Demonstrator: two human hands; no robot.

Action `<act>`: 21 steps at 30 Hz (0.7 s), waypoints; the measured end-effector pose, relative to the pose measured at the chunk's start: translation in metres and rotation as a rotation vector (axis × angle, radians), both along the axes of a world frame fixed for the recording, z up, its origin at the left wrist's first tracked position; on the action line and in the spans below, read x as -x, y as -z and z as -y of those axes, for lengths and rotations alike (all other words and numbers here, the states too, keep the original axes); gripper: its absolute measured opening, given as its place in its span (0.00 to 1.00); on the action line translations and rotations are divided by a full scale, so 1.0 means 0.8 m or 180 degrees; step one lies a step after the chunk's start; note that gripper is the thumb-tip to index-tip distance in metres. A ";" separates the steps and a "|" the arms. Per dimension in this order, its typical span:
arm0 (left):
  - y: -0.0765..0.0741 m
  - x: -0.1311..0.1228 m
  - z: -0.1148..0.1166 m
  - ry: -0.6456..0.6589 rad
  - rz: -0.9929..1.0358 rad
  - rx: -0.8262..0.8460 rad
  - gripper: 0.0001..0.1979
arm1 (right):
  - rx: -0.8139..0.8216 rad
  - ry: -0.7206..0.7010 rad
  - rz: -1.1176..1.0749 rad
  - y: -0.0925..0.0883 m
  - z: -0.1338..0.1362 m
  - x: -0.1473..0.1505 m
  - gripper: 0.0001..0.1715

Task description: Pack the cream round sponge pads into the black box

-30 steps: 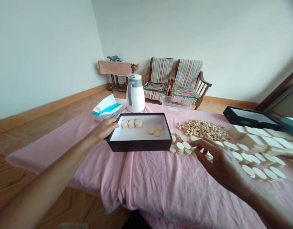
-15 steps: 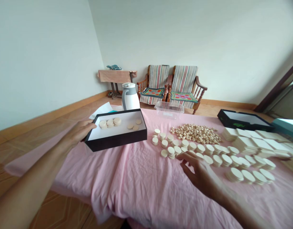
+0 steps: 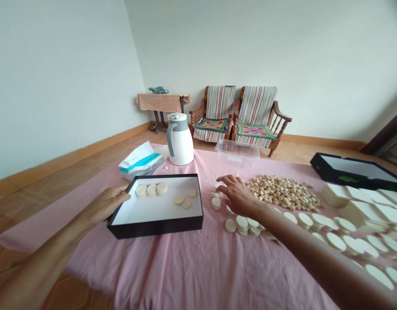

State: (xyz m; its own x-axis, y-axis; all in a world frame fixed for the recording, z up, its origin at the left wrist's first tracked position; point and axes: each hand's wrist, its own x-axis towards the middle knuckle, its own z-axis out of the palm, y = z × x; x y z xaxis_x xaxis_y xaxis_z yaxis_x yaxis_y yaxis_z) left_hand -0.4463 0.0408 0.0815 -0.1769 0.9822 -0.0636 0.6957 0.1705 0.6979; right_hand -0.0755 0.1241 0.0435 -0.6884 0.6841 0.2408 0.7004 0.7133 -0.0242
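Observation:
My left hand (image 3: 116, 199) grips the left wall of a shallow black box (image 3: 156, 228) with a white inside, which rests on the pink cloth. In the box, round wooden discs (image 3: 151, 190) sit in short stacks at the back left, and several loose discs (image 3: 186, 202) lie at the right. My right hand (image 3: 236, 193) reaches over the far left end of the disc rows. Its fingers are apart around a disc stack (image 3: 218, 187); whether they touch it I cannot tell. More stacked discs (image 3: 242, 222) stand below that hand, partly hidden by the forearm.
A pile of small wooden pieces (image 3: 284, 191) lies right of my right hand, with square wooden sheets (image 3: 363, 211) and another black box (image 3: 353, 168) beyond. Behind stand a tissue pack (image 3: 143, 163), a white-grey jug (image 3: 181, 144) and a clear plastic tub (image 3: 237, 150).
My right hand has moved left and away from me, from the nearer disc rows to the far left stacks. The box, raised and tilted before, now rests flatter; my left hand still holds it.

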 end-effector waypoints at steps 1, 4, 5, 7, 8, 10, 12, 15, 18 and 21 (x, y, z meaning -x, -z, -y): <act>0.003 0.000 -0.001 0.0110 0.0123 0.0104 0.23 | 0.0052 -0.0063 0.0074 0.002 -0.010 0.003 0.18; 0.012 0.001 -0.004 0.0363 0.0366 0.0326 0.25 | 0.0234 -0.0202 0.0181 0.009 -0.031 0.009 0.17; 0.015 0.001 -0.005 0.0422 0.0381 0.0368 0.25 | 0.0282 -0.0246 0.0184 0.011 -0.035 0.010 0.16; 0.020 0.001 -0.007 0.0549 0.0376 0.0392 0.26 | 0.0348 -0.0325 0.0139 0.017 -0.041 0.014 0.13; 0.022 0.001 -0.008 0.0600 0.0364 0.0375 0.26 | 0.0364 -0.0357 0.0088 0.019 -0.043 0.016 0.11; 0.025 -0.002 -0.008 0.0668 0.0343 0.0327 0.26 | 0.0357 -0.0413 -0.0060 0.022 -0.045 0.020 0.09; 0.027 -0.005 -0.008 0.0698 0.0336 0.0298 0.26 | 0.0277 -0.0393 -0.0297 0.020 -0.043 0.022 0.09; 0.027 -0.008 -0.005 0.0706 0.0361 0.0277 0.26 | 0.0079 -0.0168 -0.0842 0.004 -0.025 0.019 0.10; 0.030 -0.006 -0.001 0.0664 0.0396 0.0237 0.26 | 0.0102 0.0155 -0.1130 -0.013 0.019 0.008 0.12; 0.034 -0.001 0.003 0.0655 0.0471 0.0201 0.25 | 0.0111 0.0203 -0.0905 -0.010 0.078 -0.004 0.12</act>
State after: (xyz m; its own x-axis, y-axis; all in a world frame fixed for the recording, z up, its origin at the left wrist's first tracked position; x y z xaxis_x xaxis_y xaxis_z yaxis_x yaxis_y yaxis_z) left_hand -0.4455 0.0380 0.0544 0.0420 0.9898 -0.1363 0.6112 0.0825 0.7871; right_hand -0.0721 0.0617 0.0518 -0.5520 0.7352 0.3935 0.7055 0.6633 -0.2496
